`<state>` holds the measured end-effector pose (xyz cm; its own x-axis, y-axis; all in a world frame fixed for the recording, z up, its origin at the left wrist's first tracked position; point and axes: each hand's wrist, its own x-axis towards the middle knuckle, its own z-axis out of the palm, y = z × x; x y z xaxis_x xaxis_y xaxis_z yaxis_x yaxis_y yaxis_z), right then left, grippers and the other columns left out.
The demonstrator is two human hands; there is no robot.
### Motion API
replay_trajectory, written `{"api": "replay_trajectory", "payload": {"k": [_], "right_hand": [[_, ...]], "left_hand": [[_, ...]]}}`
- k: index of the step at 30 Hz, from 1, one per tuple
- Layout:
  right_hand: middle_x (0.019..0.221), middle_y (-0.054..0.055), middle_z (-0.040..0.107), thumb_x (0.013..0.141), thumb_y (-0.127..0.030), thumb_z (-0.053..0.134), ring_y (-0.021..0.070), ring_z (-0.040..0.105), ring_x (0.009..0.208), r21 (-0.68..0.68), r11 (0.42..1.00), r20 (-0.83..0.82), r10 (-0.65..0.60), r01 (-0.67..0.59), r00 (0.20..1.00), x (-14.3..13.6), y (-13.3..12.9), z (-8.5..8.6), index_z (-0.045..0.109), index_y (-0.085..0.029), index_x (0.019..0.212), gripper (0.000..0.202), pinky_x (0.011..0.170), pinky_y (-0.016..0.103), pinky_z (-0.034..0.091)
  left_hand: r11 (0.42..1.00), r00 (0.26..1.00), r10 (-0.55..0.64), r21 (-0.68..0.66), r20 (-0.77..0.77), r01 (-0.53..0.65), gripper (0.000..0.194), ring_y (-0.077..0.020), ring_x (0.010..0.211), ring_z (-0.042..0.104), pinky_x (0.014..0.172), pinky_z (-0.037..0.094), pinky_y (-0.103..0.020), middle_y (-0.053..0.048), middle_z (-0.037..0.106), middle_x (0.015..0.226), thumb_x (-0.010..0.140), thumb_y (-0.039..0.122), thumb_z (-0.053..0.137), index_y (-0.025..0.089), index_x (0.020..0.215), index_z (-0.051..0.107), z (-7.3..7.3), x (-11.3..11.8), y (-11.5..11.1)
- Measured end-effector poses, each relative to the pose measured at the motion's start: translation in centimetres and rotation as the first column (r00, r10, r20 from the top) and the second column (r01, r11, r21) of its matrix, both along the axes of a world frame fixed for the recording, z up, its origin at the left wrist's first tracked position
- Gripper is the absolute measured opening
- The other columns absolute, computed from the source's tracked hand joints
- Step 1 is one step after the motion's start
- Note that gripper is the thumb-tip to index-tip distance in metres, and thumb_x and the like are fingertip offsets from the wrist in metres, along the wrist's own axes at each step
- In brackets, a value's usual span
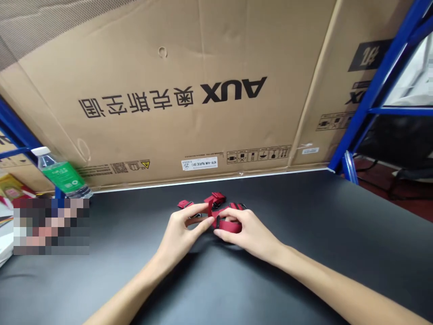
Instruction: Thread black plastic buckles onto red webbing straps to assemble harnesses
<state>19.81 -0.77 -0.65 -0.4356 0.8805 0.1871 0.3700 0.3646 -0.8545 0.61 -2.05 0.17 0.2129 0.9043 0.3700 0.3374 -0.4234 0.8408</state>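
Observation:
Between my two hands is a red webbing strap (232,226) with a black buckle (217,222) on it, held just over the dark table. My left hand (182,230) pinches one end of the strap between thumb and fingertips. Curled around the looped part, my right hand (252,232) grips it near the buckle. Just beyond my fingers lie more red straps with dark fittings: one folded strap (215,198) in the middle, another (184,204) at the left, and a third (237,206) partly behind my right hand.
A large cardboard box (169,135) with printing walls off the back of the black table (111,280). Blue metal posts (372,95) rise on both sides. At the left edge stands a clear bottle (62,174) with a green label, near a blurred-out patch.

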Motion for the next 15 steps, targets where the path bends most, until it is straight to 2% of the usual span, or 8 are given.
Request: {"api": "replay_trajectory", "payload": {"k": [3,6,9,15], "right_hand": [[0.085,0.004,0.073,0.078,-0.036,0.065,0.0208,0.066,0.076,-0.018,1.000,-0.031,0.022,-0.023,0.999,-0.1,-0.1,-0.1,0.069,-0.018,0.100,0.029,0.074,0.032,0.050],[0.086,0.006,0.074,0.078,-0.038,0.066,0.0217,0.067,0.077,-0.032,0.999,-0.058,0.002,-0.004,0.998,-0.2,-0.1,-0.2,0.068,-0.017,0.098,0.029,0.077,0.034,0.051],[0.081,0.004,0.072,0.080,-0.039,0.065,0.0195,0.065,0.072,-0.040,0.999,-0.091,-0.023,0.020,0.996,-0.3,-0.2,-0.3,0.066,-0.017,0.095,0.027,0.073,0.032,0.052],[0.092,0.005,0.073,0.088,-0.041,0.058,0.0197,0.067,0.083,-0.016,1.000,-0.118,-0.027,0.025,0.993,-0.2,-0.2,-0.2,0.064,-0.018,0.099,0.026,0.081,0.033,0.051]], "left_hand": [[0.968,0.978,0.024,0.250,-0.209,0.030,0.024,-0.0215,0.088,0.074,0.082,0.059,-0.032,-0.008,0.077,0.102,0.092,0.022,0.057,0.018,0.111,0.071,-1.0,0.0,0.1],[0.913,0.936,0.101,0.405,-0.336,0.047,0.031,-0.0185,0.083,0.072,0.076,0.059,-0.027,-0.008,0.076,0.097,0.095,0.018,0.047,0.017,0.120,0.067,-1.5,-0.4,0.3],[0.882,0.892,0.182,0.469,-0.413,0.037,0.035,-0.0168,0.080,0.070,0.075,0.058,-0.026,-0.007,0.073,0.095,0.096,0.017,0.044,0.018,0.124,0.065,-1.4,-0.8,0.5],[0.860,0.827,0.194,0.498,-0.528,0.116,0.040,-0.0177,0.089,0.067,0.080,0.058,-0.029,-0.009,0.069,0.106,0.095,0.013,0.043,0.021,0.130,0.060,-1.3,-1.1,0.4]]}}
